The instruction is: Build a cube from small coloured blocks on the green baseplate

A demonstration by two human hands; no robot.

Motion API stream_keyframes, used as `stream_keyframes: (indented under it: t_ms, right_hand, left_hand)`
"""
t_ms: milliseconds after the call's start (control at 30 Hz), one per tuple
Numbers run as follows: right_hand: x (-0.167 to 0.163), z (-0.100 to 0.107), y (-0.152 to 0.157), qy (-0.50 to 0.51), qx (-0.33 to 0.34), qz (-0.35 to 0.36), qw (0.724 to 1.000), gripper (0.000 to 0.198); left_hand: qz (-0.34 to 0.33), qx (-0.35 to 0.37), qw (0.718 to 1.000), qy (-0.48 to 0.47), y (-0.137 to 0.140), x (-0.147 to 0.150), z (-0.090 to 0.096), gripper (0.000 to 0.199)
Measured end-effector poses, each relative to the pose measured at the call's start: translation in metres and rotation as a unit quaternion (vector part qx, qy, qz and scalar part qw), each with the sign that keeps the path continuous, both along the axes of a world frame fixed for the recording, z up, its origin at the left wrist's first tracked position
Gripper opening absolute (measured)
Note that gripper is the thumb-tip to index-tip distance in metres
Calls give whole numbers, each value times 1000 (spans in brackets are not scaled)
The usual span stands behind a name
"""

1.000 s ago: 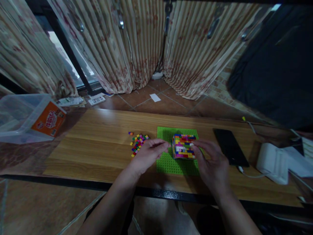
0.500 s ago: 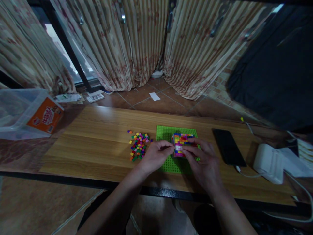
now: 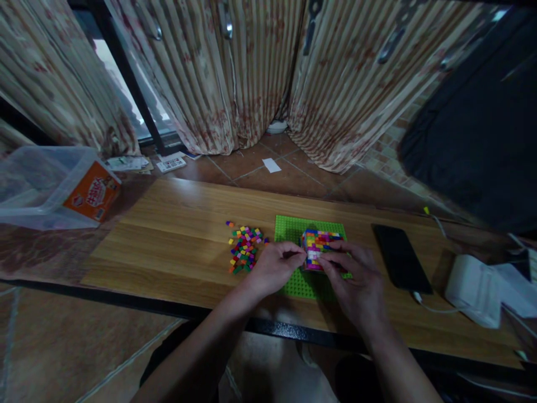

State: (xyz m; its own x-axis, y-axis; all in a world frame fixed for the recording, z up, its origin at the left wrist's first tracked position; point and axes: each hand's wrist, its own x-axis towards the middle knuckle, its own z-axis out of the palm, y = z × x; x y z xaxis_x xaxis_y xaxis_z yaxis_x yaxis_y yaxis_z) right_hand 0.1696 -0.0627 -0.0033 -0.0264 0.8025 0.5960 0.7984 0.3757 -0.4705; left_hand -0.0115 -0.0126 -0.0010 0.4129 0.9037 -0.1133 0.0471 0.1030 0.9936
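A block built of small multicoloured toy bricks stands on a green studded baseplate. My left hand is at the block's left side, thumb and forefinger pinched together at its edge. Whatever is between those fingertips is too small or hidden to make out. My right hand lies over the block's right part, its fingers closed against the top and front. White bricks show between the two hands. Just left of the baseplate lies a loose pile of coloured bricks.
The wooden table also bears a black phone on a cable and a white device at the right. A clear plastic bin with an orange label stands at the far left. Curtains hang behind.
The whole view has shifted, so table and hands appear slightly further right. Both hands keep nearly the same pose at the brick block.
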Motion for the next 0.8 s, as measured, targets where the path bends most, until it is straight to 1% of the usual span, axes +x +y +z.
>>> stream_keyframes:
  t_ms: [167,267,367,433,467,500,533,600,633,667,700,800]
  right_hand:
    - [3,-5,0,3,6,1,1000,9]
    - [4,-8,1,-3,7,-7,1000,12]
    - [6,-10,1,-10,14,-9,1000,16]
    - [7,-10,1,-13,11,-10,1000,18]
    - [8,-10,1,-14,8,-11,1000,18]
    - [8,-10,1,-13,5,-11,1000,19]
    - [8,-10,0,-12,2,-9,1000,19]
    - [7,-9,0,-6,3,-5,1000,18]
    - [7,-7,-1,0,5,-4,1000,17]
    - [6,-6,-1,6,8,-5,1000,16]
    - [4,-4,-2,12,13,-7,1000,15]
    - [0,1,-4,19,28,-21,999,13]
  left_hand:
    - [2,2,1000,11,-4,1,0,13]
    - [1,25,1000,18,-3,-1,0,14]
    - [27,64,997,45,7,-19,3,18]
    - [83,91,988,89,18,-41,7,20]
    - [125,108,978,128,24,-55,8,21]
    - [174,126,960,182,31,-69,9,22]
    - [216,141,933,249,37,-82,9,24]
    - [252,152,877,379,47,-106,7,27]
    - [249,160,857,421,50,-114,4,30]
    - [229,173,845,451,53,-119,1,33]
    - [207,192,839,465,55,-122,-2,36]
    - [153,221,840,471,56,-121,-7,36]
